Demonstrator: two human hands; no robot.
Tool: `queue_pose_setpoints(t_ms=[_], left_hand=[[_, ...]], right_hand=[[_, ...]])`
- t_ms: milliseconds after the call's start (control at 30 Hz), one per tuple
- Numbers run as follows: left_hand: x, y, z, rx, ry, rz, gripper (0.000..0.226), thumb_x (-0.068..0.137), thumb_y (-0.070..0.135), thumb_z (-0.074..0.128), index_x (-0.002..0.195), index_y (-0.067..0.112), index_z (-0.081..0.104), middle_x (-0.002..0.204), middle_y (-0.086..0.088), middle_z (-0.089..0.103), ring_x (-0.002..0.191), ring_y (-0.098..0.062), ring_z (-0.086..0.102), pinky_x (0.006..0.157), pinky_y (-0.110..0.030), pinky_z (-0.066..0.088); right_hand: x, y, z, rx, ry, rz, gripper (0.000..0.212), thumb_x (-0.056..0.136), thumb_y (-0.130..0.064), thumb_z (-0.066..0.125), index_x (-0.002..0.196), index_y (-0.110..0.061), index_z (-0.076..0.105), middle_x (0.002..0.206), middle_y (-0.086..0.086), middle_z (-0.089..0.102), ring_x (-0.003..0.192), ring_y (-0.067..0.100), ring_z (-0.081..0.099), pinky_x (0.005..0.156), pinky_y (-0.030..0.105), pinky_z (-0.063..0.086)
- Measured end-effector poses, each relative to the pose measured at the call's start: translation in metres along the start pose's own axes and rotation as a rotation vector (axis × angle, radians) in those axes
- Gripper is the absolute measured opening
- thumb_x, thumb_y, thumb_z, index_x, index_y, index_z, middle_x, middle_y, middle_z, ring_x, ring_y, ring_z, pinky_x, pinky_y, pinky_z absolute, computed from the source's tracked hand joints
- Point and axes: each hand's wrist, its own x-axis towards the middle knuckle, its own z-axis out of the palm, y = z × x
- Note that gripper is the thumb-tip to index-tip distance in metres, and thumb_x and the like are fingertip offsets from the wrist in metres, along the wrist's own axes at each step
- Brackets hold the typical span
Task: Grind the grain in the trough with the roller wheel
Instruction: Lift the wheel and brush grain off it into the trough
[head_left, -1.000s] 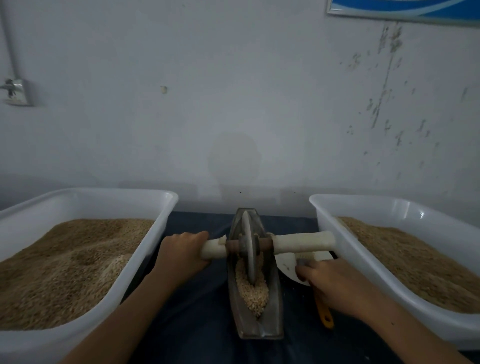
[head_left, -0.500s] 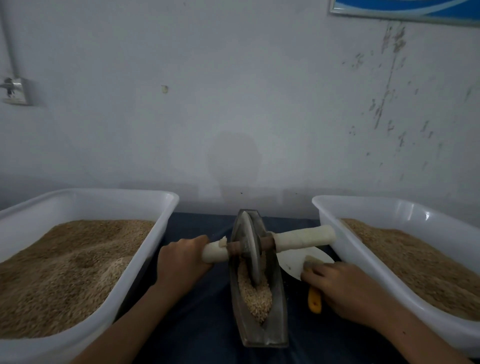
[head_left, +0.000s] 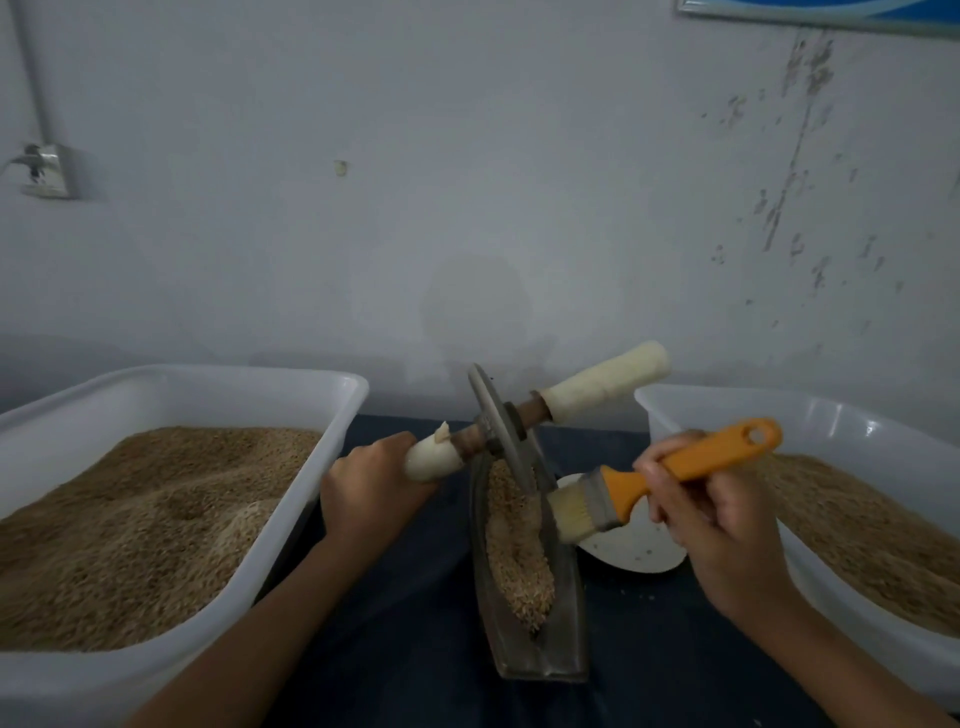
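Note:
A narrow boat-shaped metal trough (head_left: 569, 639) lies on the dark table, with a heap of grain (head_left: 517, 561) inside it. The metal roller wheel (head_left: 496, 431) stands tilted in the trough's far end, its axle slanting up to the right. My left hand (head_left: 371, 493) grips the wheel's left white-wrapped handle (head_left: 431, 460). Nothing holds the right white handle (head_left: 605, 382), which points up in the air. My right hand (head_left: 719, 514) holds an orange-handled brush (head_left: 691, 460), whose pale bristles (head_left: 569, 514) touch the trough's right rim next to the wheel.
A large white tub of grain (head_left: 156, 514) stands at the left and another white tub (head_left: 852, 535) at the right, both close to the trough. A small white dish (head_left: 634, 551) lies between the trough and the right tub. A wall rises right behind the table.
My right hand has lifted the orange brush off the table and brought its bristles to the trough. The wheel has tipped, its right handle rising. My left hand keeps its grip.

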Motion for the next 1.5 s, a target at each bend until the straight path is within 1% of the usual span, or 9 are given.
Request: queue_pose_setpoints(t_ms=[133,267,367,600,900,1067,1167,1333,1500], left_hand=[[-0.001,0.002,0.000,-0.020,-0.015,-0.012,0.018,0.084,0.043,0.063,0.087,0.025,0.063,0.077,0.008,0.063,0.073,-0.008,0.060,0.066,-0.028,0.049],[-0.003,0.005,0.000,0.001,-0.019,-0.013,0.022,0.083,0.048,0.061,0.087,0.027,0.062,0.079,0.008,0.064,0.076,-0.009,0.060,0.067,-0.029,0.050],[-0.004,0.006,0.000,0.006,-0.020,-0.007,0.024,0.081,0.050,0.062,0.087,0.027,0.062,0.079,0.007,0.065,0.075,-0.010,0.061,0.065,-0.028,0.048],[-0.006,0.006,0.003,-0.052,-0.033,-0.045,0.024,0.081,0.046,0.064,0.087,0.023,0.063,0.079,0.005,0.065,0.078,-0.014,0.062,0.072,-0.035,0.051],[-0.006,0.000,0.003,-0.126,-0.009,-0.068,0.019,0.081,0.040,0.067,0.087,0.023,0.062,0.079,0.006,0.064,0.076,-0.011,0.060,0.066,-0.028,0.046],[-0.006,-0.002,0.003,-0.133,-0.004,-0.106,0.019,0.081,0.041,0.067,0.086,0.025,0.060,0.077,0.008,0.061,0.074,-0.010,0.058,0.061,-0.026,0.040],[-0.005,-0.001,0.003,-0.145,-0.004,-0.125,0.018,0.081,0.041,0.067,0.085,0.025,0.059,0.076,0.008,0.061,0.073,-0.010,0.058,0.061,-0.027,0.042],[-0.004,-0.001,0.001,-0.194,-0.043,-0.131,0.018,0.082,0.038,0.067,0.087,0.021,0.060,0.078,0.005,0.063,0.075,-0.012,0.060,0.070,-0.031,0.050],[-0.007,0.003,0.002,-0.162,-0.020,-0.123,0.018,0.083,0.039,0.066,0.087,0.022,0.061,0.080,0.006,0.064,0.077,-0.012,0.061,0.069,-0.029,0.049]], right_hand=[[0.012,-0.015,0.008,0.283,0.037,0.246,0.024,0.092,-0.022,0.051,0.081,-0.002,0.060,0.050,0.009,0.050,0.036,0.011,0.037,0.036,0.019,0.030],[0.019,-0.014,0.014,0.337,-0.085,0.509,0.023,0.095,-0.013,0.051,0.077,0.000,0.059,0.048,0.011,0.048,0.030,0.011,0.029,0.033,0.016,0.023],[0.021,-0.011,0.020,0.267,-0.195,0.579,0.023,0.096,-0.012,0.052,0.077,-0.001,0.059,0.048,0.011,0.049,0.030,0.010,0.031,0.033,0.016,0.023],[0.022,-0.002,0.036,0.099,-0.268,0.505,0.020,0.097,-0.015,0.053,0.084,-0.002,0.059,0.048,0.004,0.055,0.034,0.008,0.042,0.038,0.015,0.033],[0.018,0.010,0.052,-0.116,-0.258,0.227,0.015,0.095,-0.021,0.056,0.082,-0.021,0.061,0.057,-0.014,0.059,0.050,0.004,0.057,0.057,0.015,0.044],[0.023,0.011,0.045,-0.039,-0.196,0.183,0.020,0.096,-0.021,0.055,0.081,-0.010,0.063,0.055,-0.006,0.057,0.048,0.005,0.054,0.053,0.015,0.040],[0.025,0.003,0.035,0.007,-0.123,0.083,0.022,0.096,-0.026,0.052,0.081,-0.013,0.062,0.055,-0.002,0.056,0.047,0.008,0.052,0.051,0.016,0.041],[0.027,-0.001,0.032,0.226,-0.239,0.209,0.024,0.091,-0.026,0.053,0.082,-0.004,0.061,0.051,0.003,0.054,0.041,0.004,0.046,0.046,0.009,0.036],[0.019,0.019,0.046,0.097,-0.299,0.284,0.015,0.096,-0.021,0.055,0.085,-0.016,0.062,0.056,-0.001,0.059,0.043,0.006,0.050,0.048,0.017,0.043]])
